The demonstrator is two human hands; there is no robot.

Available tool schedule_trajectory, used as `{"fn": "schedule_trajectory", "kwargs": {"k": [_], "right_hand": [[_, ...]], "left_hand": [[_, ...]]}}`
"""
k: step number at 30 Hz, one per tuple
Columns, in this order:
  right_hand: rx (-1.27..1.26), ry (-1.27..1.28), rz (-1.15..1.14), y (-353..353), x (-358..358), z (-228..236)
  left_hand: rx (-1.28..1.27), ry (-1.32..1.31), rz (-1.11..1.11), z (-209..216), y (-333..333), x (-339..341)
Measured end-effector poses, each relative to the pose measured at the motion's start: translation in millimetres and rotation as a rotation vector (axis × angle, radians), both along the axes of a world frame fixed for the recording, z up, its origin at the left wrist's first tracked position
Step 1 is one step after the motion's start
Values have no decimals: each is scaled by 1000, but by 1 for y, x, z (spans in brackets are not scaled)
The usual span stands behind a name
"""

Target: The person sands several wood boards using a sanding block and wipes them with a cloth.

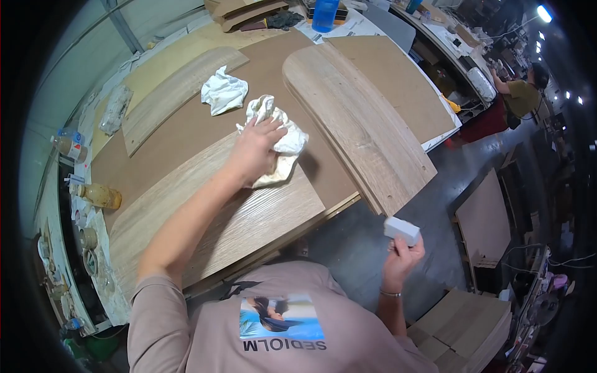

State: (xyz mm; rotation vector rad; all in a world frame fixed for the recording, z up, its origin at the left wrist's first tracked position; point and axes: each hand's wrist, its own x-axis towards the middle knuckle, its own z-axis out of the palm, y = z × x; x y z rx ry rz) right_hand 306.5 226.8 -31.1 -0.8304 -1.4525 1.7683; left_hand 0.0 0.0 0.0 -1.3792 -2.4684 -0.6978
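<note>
My left hand (256, 146) presses on a crumpled white cloth (290, 142), its fingers closed over the fabric. The cloth lies across the far end of a wood-grain panel (205, 186), which rests flat on the table. Off the table's right side, my right hand (403, 260) grips a small white rectangular block (402, 230) between thumb and fingers, held in the air near the corner of a second panel. What the block is made of I cannot tell. Another crumpled white cloth (224, 91) sits beyond my left hand.
Stacked wood-grain panels with rounded ends (360, 124) lie to the right, and a narrow curved panel (180, 93) at far left. A jar of amber liquid (99, 195) stands on the left edge. Flat cardboard (460, 323) is at lower right. Another person (522, 96) stands at far right.
</note>
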Motion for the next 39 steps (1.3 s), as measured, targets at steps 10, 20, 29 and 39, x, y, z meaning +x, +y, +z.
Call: {"fn": "schedule_trajectory", "kwargs": {"k": [10,20,29,39], "right_hand": [[246,401,1107,-102,-146,40],[-66,110,1426,-107,-163,34],[146,147,1334,-114,-166,30],[262,178,1443,-125,-185,9]], "left_hand": [[130,-209,-70,30,-4,-23],[-258,-266,-89,31,38,-58],[-526,-92,-279,27,72,-37],[-39,-640,-412,-50,4,-59]]}}
